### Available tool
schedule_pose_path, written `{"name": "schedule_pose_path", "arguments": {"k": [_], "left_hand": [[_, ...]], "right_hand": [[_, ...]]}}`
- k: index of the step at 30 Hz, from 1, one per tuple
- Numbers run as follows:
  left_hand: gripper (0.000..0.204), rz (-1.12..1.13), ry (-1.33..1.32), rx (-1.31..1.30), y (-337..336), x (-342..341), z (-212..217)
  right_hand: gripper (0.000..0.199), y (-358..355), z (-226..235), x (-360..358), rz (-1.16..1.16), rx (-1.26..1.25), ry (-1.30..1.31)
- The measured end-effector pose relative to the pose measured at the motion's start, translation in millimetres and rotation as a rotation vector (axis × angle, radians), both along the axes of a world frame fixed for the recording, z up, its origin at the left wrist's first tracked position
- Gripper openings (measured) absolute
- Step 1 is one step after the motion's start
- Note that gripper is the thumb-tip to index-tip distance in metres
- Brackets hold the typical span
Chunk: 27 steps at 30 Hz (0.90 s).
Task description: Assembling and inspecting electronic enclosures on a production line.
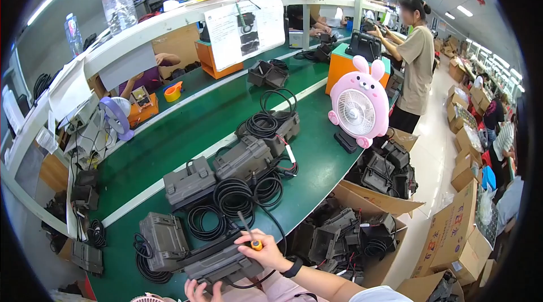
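At the near edge of the green bench lies a dark grey plastic box, with what looks like its lid raised along the far side. My right hand is closed round a screwdriver with a yellow handle; its shaft points away over the box. The right fingers rest close to the box's right end. My left hand is at the box's near side, fingers apart and partly cut off by the lower edge. Coils of black cable lie just beyond the box.
More grey boxes with cables stand in a row on the bench. A pink rabbit-shaped fan stands far right. Cartons of grey boxes sit on the floor at right. A person works beyond the fan; a shelf runs along the back.
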<state>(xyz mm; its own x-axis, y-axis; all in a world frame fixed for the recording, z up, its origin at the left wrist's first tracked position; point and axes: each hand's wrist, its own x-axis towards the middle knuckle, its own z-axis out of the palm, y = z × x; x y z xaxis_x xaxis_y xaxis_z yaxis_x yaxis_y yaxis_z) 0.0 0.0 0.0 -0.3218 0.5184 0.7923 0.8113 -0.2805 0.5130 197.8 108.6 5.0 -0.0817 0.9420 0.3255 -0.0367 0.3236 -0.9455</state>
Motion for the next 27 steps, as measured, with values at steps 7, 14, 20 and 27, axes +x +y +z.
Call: {"name": "schedule_pose_path", "arguments": {"k": [7, 14, 20, 27], "left_hand": [[0.028, 0.081, 0.271, -0.004, 1, 11, 27], [0.022, 0.129, -0.367, -0.171, 12, 16, 24], [0.017, 0.005, -0.551, -0.254, 10, 18, 46], [0.025, -0.224, -0.42, -0.16, 6, 10, 60]], "right_hand": [[0.021, 2, 9, 2, 0.009, 0.021, 0.067], [0.024, 4, 12, 3, 0.013, 0.026, 0.006], [0.02, 3, 12, -2, -0.067, 0.065, -0.003], [0.02, -2, 9, -5, -0.08, 0.033, 0.063]]}}
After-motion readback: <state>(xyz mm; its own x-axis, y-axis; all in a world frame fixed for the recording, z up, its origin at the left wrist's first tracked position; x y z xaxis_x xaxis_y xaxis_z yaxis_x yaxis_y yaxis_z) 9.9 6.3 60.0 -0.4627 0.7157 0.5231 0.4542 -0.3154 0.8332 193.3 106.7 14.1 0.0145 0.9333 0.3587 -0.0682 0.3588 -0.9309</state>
